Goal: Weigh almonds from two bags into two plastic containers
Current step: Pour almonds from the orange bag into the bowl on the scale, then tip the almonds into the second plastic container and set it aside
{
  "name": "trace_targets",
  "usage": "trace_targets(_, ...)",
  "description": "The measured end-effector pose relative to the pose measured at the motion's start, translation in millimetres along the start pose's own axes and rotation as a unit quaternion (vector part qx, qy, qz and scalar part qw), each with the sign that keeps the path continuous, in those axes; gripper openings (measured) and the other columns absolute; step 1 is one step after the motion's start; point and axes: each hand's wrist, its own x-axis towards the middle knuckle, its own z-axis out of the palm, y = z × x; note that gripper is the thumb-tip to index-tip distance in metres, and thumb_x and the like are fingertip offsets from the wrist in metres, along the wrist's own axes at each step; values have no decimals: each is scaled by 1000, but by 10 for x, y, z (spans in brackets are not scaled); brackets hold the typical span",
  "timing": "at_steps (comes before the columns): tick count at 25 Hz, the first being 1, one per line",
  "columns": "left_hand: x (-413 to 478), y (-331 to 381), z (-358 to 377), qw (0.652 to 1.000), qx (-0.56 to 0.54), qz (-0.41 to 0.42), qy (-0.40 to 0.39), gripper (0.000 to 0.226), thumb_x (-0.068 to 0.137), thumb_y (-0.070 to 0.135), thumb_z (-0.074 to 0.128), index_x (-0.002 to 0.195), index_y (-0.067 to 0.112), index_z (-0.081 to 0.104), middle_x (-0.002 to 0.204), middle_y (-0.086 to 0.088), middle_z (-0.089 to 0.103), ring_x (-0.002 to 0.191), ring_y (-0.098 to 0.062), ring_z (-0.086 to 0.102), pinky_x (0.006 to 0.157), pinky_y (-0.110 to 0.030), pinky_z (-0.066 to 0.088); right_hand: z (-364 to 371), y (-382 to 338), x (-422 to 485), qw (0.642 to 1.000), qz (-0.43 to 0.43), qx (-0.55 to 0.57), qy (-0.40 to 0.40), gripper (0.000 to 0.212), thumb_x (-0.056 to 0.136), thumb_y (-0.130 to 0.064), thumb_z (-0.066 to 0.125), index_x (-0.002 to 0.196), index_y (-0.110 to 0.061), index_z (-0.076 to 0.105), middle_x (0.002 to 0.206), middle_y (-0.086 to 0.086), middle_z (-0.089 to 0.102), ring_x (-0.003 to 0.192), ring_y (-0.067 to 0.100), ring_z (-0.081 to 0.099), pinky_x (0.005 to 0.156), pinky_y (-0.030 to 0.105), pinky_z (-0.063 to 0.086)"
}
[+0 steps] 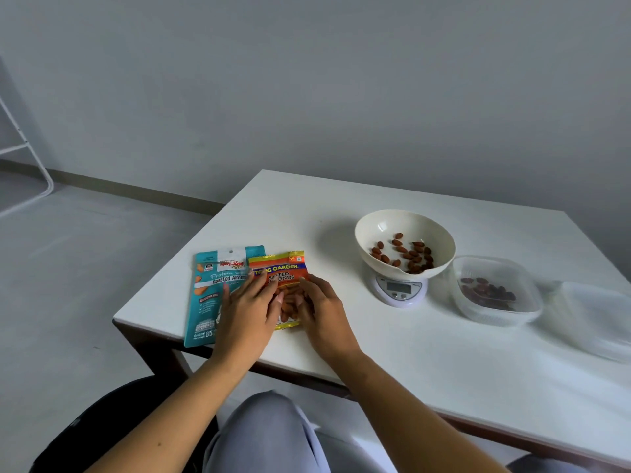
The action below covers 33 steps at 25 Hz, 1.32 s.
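- I've got the teal bag (211,295) lying flat at the table's (375,353) near-left corner.
- Left hand (247,308), fingers straight, presses on the orange bag (280,271) overlapping it.
- Right hand (322,312) curls onto that bag's right side.
- Almonds (406,256) sit in the scale bowl (382,223), and the container (495,291) is towards the right edge.

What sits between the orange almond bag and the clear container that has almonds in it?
The digital scale, carrying a cream bowl of almonds, as the head view shows.

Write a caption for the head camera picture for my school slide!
Left hand and right hand on the orange almond bag beside the teal bag; almonds in the scale bowl and a container.
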Motion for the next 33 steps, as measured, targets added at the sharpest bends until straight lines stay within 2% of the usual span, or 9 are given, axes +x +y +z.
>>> trace_targets(3, -11, 271, -108, 997, -56, 36, 48, 48, 93, 37, 35, 116, 18, 72, 131, -2, 66, 128, -25, 56, 113, -61, 27, -235, 64, -184, 998, -16, 33, 50, 29, 96, -17, 48, 123, -11, 58, 122, 6, 58, 110, 17, 57, 96, 23, 46)
trace_targets(6, -187, 766, -21, 981, -147, 110, 59, 40, 93, 28, 41, 113, 16, 73, 127, -1, 68, 127, -20, 57, 112, -50, 37, -682, 212, -488, 989, -14, 28, 146, 23, 92, -10, 51, 112, -13, 61, 108, 4, 64, 94, 11, 62, 79, 24, 53)
trace_targets(11, -526, 1620, 321, 947, -211, 236, -55, 33, 97, 26, 47, 122, 19, 67, 140, 3, 58, 134, -12, 49, 115, -21, 26, -1816, 644, -876, 928, 20, -120, 352, 22, 86, 0, 53, 107, -5, 59, 108, 11, 58, 96, 23, 57, 82, 29, 49)
trace_targets(14, -503, 1848, 443, 932, -213, 279, -92, 41, 100, 27, 45, 138, 18, 55, 152, 4, 43, 143, -10, 35, 115, -14, 12, -2397, 1081, -986, 892, 148, -313, 290, 36, 95, -20, 49, 127, -6, 47, 136, 17, 46, 127, 33, 41, 105, 44, 41)
trace_targets(18, -459, 1897, 510, 933, -188, 289, -101, 52, 97, 38, 34, 140, 15, 53, 153, 1, 42, 144, -14, 36, 117, -21, 12, -2711, 1477, -1212, 847, 297, -419, 137, 58, 100, -41, 25, 148, -9, 23, 158, 16, 19, 148, 33, 11, 119, 51, 4)
trace_targets(24, -433, 1861, 489, 926, -203, 285, -144, 49, 99, 38, 42, 143, 18, 48, 156, 6, 35, 147, -8, 27, 118, -17, 13, -2471, 1226, -1558, 828, 244, -465, 197, 45, 97, -33, 41, 135, -10, 48, 140, 20, 50, 122, 41, 49, 103, 49, 39)
trace_targets(27, -437, 1853, 440, 919, -238, 258, -181, 48, 98, 35, 50, 144, 23, 47, 157, 12, 30, 146, -2, 24, 120, -21, 19, -2159, 933, -1789, 826, 216, -464, 235, 40, 92, -30, 52, 127, -11, 56, 128, 18, 58, 107, 39, 53, 91, 47, 43)
trace_targets(30, -417, 1825, 341, 899, -290, 221, -243, 61, 88, 46, 61, 145, 36, 41, 158, 19, 23, 140, 7, 24, 117, -20, 23, -1783, 602, -1876, 853, 167, -437, 231, 39, 93, -32, 46, 127, -17, 57, 127, 12, 58, 108, 33, 52, 90, 43, 41)
trace_targets(33, -363, 1730, 247, 871, -327, 229, -284, 100, 67, 68, 67, 151, 36, 23, 160, 16, 17, 146, 5, 15, 121, -25, 19, -1543, 369, -1742, 919, 98, -313, 219, 37, 94, -27, 38, 122, -18, 61, 124, 4, 62, 106, 26, 53, 89, 38, 43)
